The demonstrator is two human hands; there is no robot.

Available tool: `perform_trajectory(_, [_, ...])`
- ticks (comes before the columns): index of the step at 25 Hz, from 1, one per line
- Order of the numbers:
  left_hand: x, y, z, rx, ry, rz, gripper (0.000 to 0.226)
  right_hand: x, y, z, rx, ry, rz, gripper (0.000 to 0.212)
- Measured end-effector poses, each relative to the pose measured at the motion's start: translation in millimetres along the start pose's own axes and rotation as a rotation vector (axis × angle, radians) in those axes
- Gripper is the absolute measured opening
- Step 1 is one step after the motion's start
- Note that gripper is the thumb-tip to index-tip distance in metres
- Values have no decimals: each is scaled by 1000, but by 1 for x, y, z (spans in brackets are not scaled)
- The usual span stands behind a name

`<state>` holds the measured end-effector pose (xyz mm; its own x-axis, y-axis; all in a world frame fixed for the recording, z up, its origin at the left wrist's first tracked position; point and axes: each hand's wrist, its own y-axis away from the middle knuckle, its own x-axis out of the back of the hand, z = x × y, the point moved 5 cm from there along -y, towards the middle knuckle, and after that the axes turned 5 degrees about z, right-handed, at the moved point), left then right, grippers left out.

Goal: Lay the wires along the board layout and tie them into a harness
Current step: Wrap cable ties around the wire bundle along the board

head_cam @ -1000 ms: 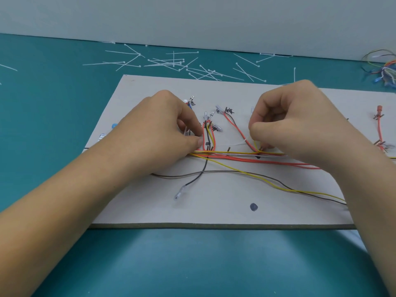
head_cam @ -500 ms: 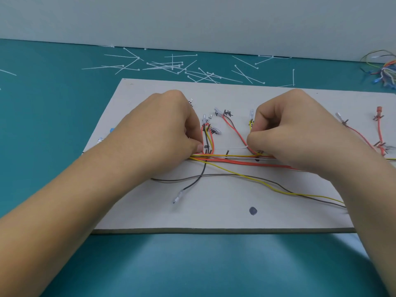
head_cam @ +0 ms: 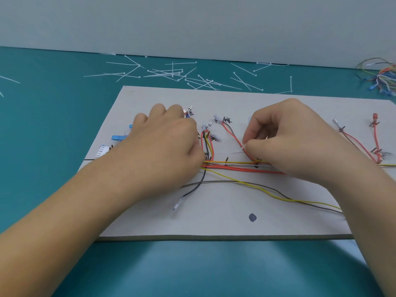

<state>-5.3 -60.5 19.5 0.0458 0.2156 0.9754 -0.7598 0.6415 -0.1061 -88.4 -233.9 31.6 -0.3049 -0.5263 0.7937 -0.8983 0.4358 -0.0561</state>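
Stretching between both hands is one wire bundle (head_cam: 233, 165); right hand (head_cam: 285, 142) is pinching one cable tie (head_cam: 243, 148), left hand's (head_cam: 162, 146) hold unclear.

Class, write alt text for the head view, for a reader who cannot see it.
Two hands work on coloured wires on a white board: the right hand pinches a white cable tie, the left hand rests on the wires. Beyond, loose ties lie on the teal table.

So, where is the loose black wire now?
The black wire lies on the board left of centre in the head view, running from the wire bundle beside the left hand to end left of the dark dot.
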Motion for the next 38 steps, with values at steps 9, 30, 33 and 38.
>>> perform_trajectory(9, [11, 1, 9, -178, 562, 161, 9, -21, 6, -12, 158, 23, -13, 15])
perform_trajectory(30, [-1, -8, -14, -25, 901, -21, 19, -23, -1, -5, 126, -228, -62, 13])
perform_trajectory(33, [-3, -9, -13, -22, 874, 23, 14, -21, 0, -5, 126, -237, -53, 13])
perform_trajectory(38, [-5, -11, -16, -19, 870, 16, 14, -22, -1, -4, 133, -219, -43, 14])
